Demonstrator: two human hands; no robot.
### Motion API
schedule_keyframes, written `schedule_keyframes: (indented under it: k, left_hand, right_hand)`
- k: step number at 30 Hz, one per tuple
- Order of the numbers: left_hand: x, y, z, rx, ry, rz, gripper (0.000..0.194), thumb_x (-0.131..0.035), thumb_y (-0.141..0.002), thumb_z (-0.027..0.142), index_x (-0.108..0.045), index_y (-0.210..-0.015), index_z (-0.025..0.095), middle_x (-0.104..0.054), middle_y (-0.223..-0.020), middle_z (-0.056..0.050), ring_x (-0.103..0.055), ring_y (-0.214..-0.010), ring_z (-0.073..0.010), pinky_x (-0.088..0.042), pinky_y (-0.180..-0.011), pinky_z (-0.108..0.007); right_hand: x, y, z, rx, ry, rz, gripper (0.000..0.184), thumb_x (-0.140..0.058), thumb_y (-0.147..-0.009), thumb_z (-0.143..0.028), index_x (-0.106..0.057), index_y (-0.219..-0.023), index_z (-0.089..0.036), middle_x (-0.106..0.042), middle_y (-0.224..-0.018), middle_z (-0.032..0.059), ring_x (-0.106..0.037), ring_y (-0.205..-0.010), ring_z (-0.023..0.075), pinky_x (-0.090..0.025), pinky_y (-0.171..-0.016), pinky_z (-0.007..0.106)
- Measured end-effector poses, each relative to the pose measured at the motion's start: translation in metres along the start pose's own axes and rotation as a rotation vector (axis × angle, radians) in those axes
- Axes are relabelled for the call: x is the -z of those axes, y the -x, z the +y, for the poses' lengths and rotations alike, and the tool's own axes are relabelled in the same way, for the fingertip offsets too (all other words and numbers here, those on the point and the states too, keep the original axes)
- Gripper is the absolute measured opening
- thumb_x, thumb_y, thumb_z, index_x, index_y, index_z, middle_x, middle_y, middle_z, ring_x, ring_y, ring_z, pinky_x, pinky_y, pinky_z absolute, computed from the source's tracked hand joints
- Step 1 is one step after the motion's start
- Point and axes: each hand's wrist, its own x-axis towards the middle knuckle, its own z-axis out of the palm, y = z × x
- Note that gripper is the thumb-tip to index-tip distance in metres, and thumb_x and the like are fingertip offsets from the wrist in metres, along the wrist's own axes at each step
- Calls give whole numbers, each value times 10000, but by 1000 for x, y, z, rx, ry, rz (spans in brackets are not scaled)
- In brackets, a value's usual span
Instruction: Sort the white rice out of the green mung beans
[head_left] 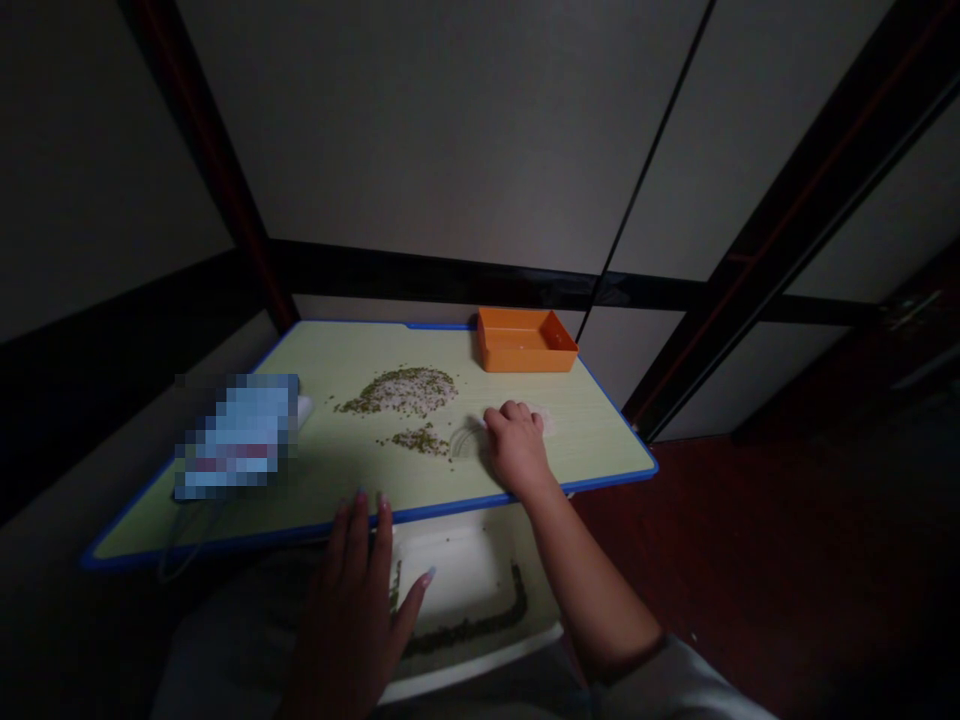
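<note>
My right hand (517,445) rests on the right part of the small table, its fingers curled down. Whatever is under or between those fingers is hidden. Beside the fingertips lies a thin patch of pale grains (546,420). To the left spreads a pile of green beans mixed with pale grains (411,390), and a smaller scatter of green beans (421,440) lies nearer to me. My left hand (356,590) is open, fingers stretched toward the table's near edge. Below that edge, between my arms, is a white tray (525,645) with green beans along its near side.
An orange open box (529,358) stands at the table's far right corner. On the left of the table (360,345) lies a blurred-out blue item (240,435). Pale panels with dark strips (450,270) rise behind the table. A dark red floor (690,530) shows at the right.
</note>
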Motion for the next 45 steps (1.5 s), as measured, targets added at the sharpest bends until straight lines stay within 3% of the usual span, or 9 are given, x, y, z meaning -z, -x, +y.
schedule_keyframes:
  k: [15, 28, 41, 45]
  left_hand:
    - [-1, -2, 1, -16, 4, 18, 838, -437, -832, 549, -148, -1488, 113, -282, -1534, -238, -217, -1446, -378, -434, -1030, -536]
    - [2, -1, 1, -3, 21, -16, 839, -440, -832, 540, -134, -1490, 119, -244, -1556, -230, -182, -1461, -370, -383, -1077, -539]
    - [5, -1, 5, 47, 35, -75, 888, -438, -812, 576, -100, -1493, 118, -207, -1566, -235, -185, -1455, -382, -386, -1053, -546]
    - [13, -3, 11, 101, -16, -138, 842, -404, -837, 527, -64, -1498, 132, -210, -1572, -226, -187, -1457, -378, -308, -1076, -625]
  right_hand:
    - [0, -2, -2, -7, 18, -10, 175, -456, -940, -231, -614, -1014, -252, -583, -1028, 66, -459, -1019, 229, -277, -802, 340]
    - [4, 0, -2, 132, -21, -13, 198, -430, -956, -232, -621, -1006, -232, -573, -1030, 71, -443, -1004, 222, -270, -817, 341]
    - [6, 5, -6, 360, 6, -40, 182, -447, -934, -232, -620, -933, -177, -571, -1026, 88, -427, -992, 226, -305, -818, 350]
    - [6, 6, -6, 392, -11, -92, 207, -435, -943, -241, -624, -911, -163, -580, -1002, 92, -438, -982, 220, -317, -792, 337]
